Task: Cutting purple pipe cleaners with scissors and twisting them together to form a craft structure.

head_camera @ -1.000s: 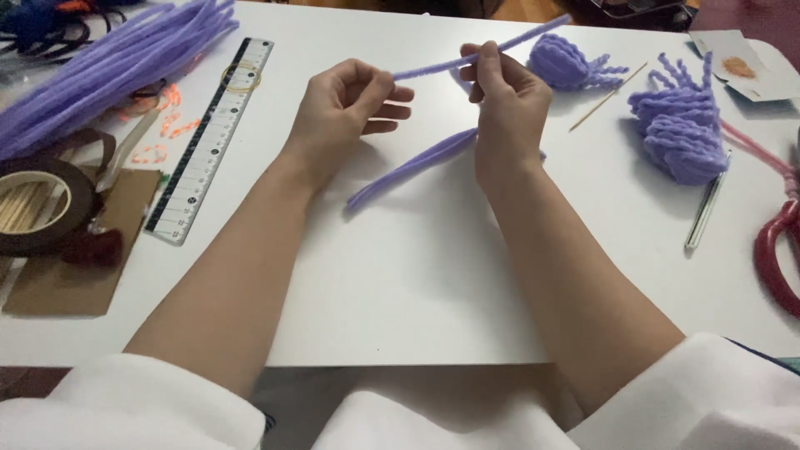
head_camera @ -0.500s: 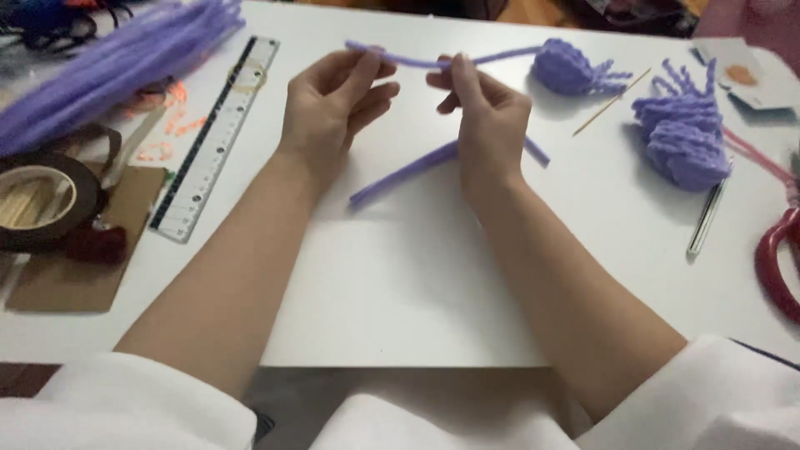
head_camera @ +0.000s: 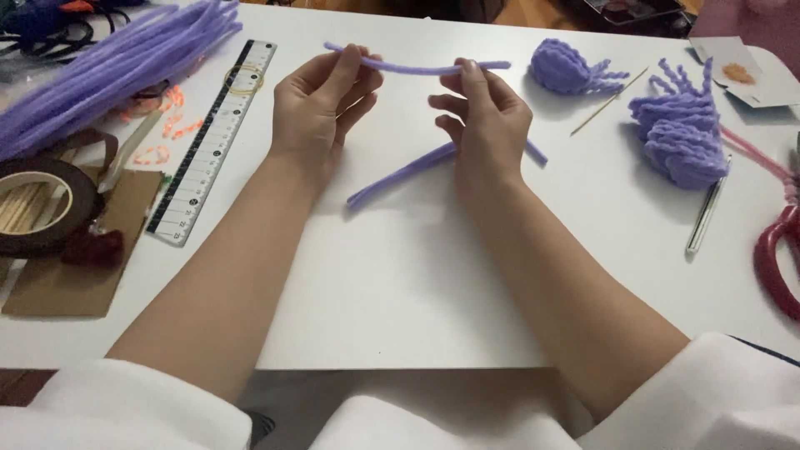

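Note:
A lilac pipe cleaner [head_camera: 417,68] is stretched level between both hands above the white table [head_camera: 400,275]. My left hand [head_camera: 321,104] pinches its left end and my right hand [head_camera: 483,121] pinches it near its right end. A second lilac pipe cleaner [head_camera: 400,173] lies slanted on the table under my right hand, partly hidden by it.
A bundle of lilac pipe cleaners [head_camera: 108,71] and a ruler [head_camera: 212,137] lie at the left, with a tape roll [head_camera: 37,208] on brown card. Two coiled lilac shapes [head_camera: 567,68] [head_camera: 679,129], a thin stick [head_camera: 608,102], a pen-like tool [head_camera: 707,215] and red handles [head_camera: 775,262] sit at the right.
The pipe cleaner, slanted a second ago, now lies level. My left hand slid out to its left end, so the hands are wider apart.

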